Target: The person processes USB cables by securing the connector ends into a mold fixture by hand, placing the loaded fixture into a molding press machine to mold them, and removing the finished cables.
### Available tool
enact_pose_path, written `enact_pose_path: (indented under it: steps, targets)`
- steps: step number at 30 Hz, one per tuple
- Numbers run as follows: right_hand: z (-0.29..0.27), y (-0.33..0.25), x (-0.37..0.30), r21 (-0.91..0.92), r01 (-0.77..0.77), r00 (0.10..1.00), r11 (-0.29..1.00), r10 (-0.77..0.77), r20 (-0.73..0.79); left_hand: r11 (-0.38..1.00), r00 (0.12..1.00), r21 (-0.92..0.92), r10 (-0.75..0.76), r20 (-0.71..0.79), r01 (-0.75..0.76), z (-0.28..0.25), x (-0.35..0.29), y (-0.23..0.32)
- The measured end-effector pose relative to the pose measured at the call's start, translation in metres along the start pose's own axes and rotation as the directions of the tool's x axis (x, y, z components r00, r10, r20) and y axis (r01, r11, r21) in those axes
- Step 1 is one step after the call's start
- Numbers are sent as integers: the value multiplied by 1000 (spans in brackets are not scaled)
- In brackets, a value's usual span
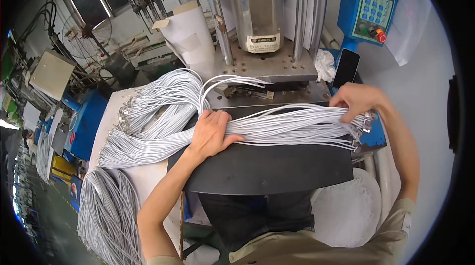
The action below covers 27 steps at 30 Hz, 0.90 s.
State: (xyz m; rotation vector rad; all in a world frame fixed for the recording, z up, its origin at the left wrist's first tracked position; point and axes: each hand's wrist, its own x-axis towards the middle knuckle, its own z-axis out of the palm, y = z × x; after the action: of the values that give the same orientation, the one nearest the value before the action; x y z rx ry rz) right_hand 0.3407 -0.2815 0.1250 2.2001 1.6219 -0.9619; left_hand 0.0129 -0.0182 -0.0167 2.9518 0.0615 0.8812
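Observation:
A long bundle of thin white cables (292, 125) lies crosswise over a black board (267, 168) before me. My left hand (210, 132) is closed over the bundle left of its middle, thumb stretched along the strands. At the right end, my right hand (357, 101) has its fingers curled down onto the strands, just short of their small metal ends (366, 122); its fingertips are partly hidden. To the left the bundle runs on across a pale table, beside a looped heap of the same cables (166, 89). A few loose strands (237, 79) arch toward the machine.
A press with steel columns (216, 18) and a metal base plate (257, 69) stands behind the board. At the back right are a blue control box (371, 10) and a phone (346, 67). More cables (109, 210) hang at the table's left edge. A whitish round container (346, 210) sits low right.

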Motion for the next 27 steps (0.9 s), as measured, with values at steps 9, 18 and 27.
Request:
enact_pose_path:
  steps: [9,18,27]
  targets:
    - [57,-67,69,-126,476,716,870,-467,-519,997,1000,-77,-1,15,2,0,12,-3]
    - [64,-125,141,-125,451,619,884,-411,-669,989,971,-116,-117,-210,94,12,7,0]
    - [56,-48,59,-208,49,474,977,-206,-856,972,983,-208,-135,-126,107,-2,-1,-9]
